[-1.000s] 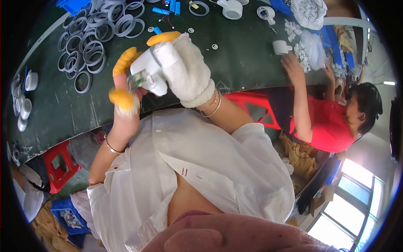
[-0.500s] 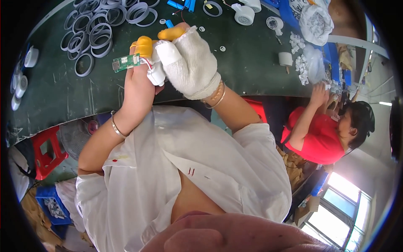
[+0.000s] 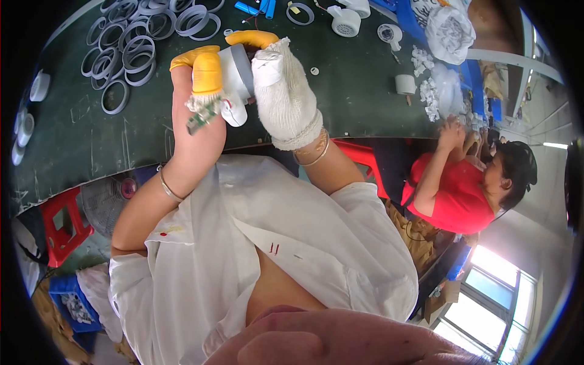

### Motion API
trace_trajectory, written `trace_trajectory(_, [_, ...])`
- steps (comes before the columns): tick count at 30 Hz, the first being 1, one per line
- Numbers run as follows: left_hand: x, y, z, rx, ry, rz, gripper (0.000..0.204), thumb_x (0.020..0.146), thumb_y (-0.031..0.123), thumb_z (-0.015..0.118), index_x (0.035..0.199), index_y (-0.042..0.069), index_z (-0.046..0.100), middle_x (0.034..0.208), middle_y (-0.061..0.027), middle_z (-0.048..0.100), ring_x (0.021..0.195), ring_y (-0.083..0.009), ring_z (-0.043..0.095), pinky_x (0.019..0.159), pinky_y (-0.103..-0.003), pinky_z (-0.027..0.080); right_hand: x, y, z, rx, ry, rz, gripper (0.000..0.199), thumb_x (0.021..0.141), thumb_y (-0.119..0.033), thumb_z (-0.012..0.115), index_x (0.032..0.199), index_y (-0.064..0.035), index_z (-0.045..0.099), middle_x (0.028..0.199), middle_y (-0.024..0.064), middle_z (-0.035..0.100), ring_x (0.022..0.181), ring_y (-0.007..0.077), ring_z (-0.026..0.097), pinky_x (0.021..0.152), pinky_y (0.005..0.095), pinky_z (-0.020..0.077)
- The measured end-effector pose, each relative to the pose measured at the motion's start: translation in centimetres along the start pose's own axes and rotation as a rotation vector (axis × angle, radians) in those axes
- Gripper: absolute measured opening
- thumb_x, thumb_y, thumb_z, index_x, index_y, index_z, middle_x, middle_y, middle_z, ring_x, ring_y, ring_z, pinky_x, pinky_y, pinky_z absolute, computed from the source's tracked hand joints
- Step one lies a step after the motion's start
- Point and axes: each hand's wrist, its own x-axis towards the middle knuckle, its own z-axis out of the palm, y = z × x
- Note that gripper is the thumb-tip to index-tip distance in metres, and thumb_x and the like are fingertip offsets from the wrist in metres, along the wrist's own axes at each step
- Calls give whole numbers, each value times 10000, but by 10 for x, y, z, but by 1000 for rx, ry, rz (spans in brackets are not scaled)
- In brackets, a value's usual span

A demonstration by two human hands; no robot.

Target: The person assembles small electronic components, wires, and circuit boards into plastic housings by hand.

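Observation:
Between my hands is a white round fan housing (image 3: 233, 73) with a grey rim and a short white stem. My left hand (image 3: 198, 100), yellow covers on some fingers, grips its left side. A small green circuit board (image 3: 204, 117) hangs by the stem, blurred. My right hand (image 3: 283, 97), in a white knitted glove with a yellow fingertip cover, closes on the grey-rimmed side, its thumb against the rim. The right palm's inner side is hidden.
Many grey rings (image 3: 139, 53) lie piled at the far left of the dark green table (image 3: 146, 137). Blue cylindrical cells (image 3: 248, 8) and white fan heads (image 3: 345, 23) lie at the back. A person in red (image 3: 453, 191) works at the right, near small white parts (image 3: 433, 100).
The fan housing has turned, so its grey rim now shows between my hands. My right hand has shifted slightly away from my left. The circuit board has swung downward.

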Motion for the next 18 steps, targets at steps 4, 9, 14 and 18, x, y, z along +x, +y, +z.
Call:
trace_trajectory(4, [-2, -1, -2, 145, -39, 190, 474, 953, 327, 488, 1261, -23, 403, 1177, -128, 475, 1092, -214, 498, 952, -315, 392, 1, -8, -1, -344, -34, -249, 341, 955, -273, 471, 1139, 2, 558, 1070, 151, 576, 906, 293, 573, 834, 367, 450])
trace_trajectory(9, [-2, 6, -3, 175, -18, 248, 417, 937, 249, 551, 1224, -24, 423, 1066, -140, 546, 947, -237, 573, 875, -328, 449, -2, 7, -5, -392, -76, -380, 316, 905, -219, 540, 1126, 6, 545, 1105, 172, 571, 913, 336, 569, 840, 404, 451])
trace_trajectory(14, [7, -1, -18, 184, -113, 207, 339, 901, 156, 558, 1175, -20, 465, 1032, -118, 569, 905, -218, 596, 825, -326, 474, 10, -7, -12, -552, -180, -221, 229, 831, -98, 600, 1041, -11, 571, 1026, 173, 596, 948, 324, 586, 809, 403, 486])
trace_trajectory(18, [1, 19, -24, 34, -106, -1, 472, 863, 298, 583, 1200, -11, 466, 1051, -89, 563, 955, -165, 584, 842, -298, 467, 23, -6, -32, 54, 264, -259, 282, 934, -165, 470, 1152, 3, 534, 1138, 160, 590, 1024, 265, 588, 895, 392, 465])
